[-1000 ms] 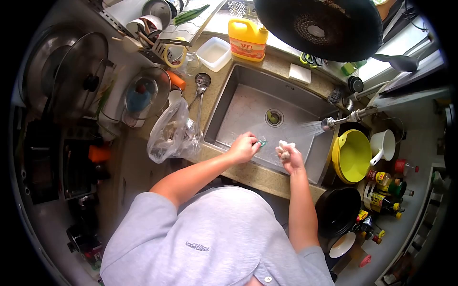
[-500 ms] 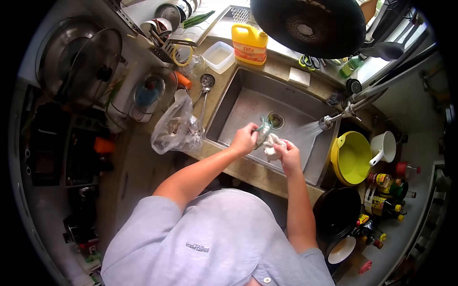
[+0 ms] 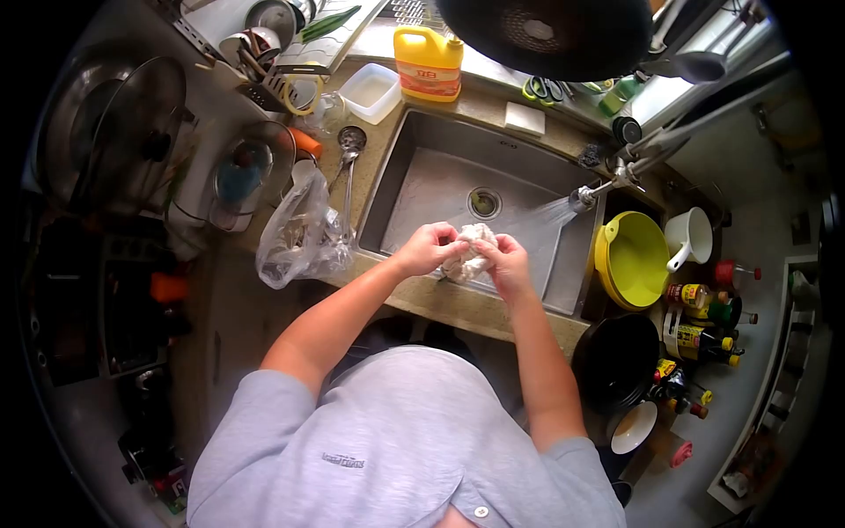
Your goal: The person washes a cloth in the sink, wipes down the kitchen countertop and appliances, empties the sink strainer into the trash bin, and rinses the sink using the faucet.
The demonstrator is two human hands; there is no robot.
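A bunched whitish cloth [image 3: 473,250] is held between my two hands over the near edge of the sink [image 3: 431,189]. My left hand [image 3: 426,250] has its thumb and fingers closed on the cloth's left side. On the right side, my right hand [image 3: 508,264] pinches the same cloth. Water sprays from the faucet head [image 3: 583,199] into the right part of the sink, away from the cloth. The drain [image 3: 484,203] lies just beyond my hands, with something greenish in it.
A yellow jug [image 3: 428,66] and a clear plastic container [image 3: 371,92] stand behind the sink. To the left lie a ladle [image 3: 351,141] and a plastic bag [image 3: 299,233]. Yellow basins [image 3: 635,262], a white pot [image 3: 689,238] and several bottles are on the right. A dark pan [image 3: 546,35] hangs overhead.
My hands have bunched the cloth into a rounder, whiter wad. The green part seen earlier between my hands no longer shows. The whole view has shifted slightly.
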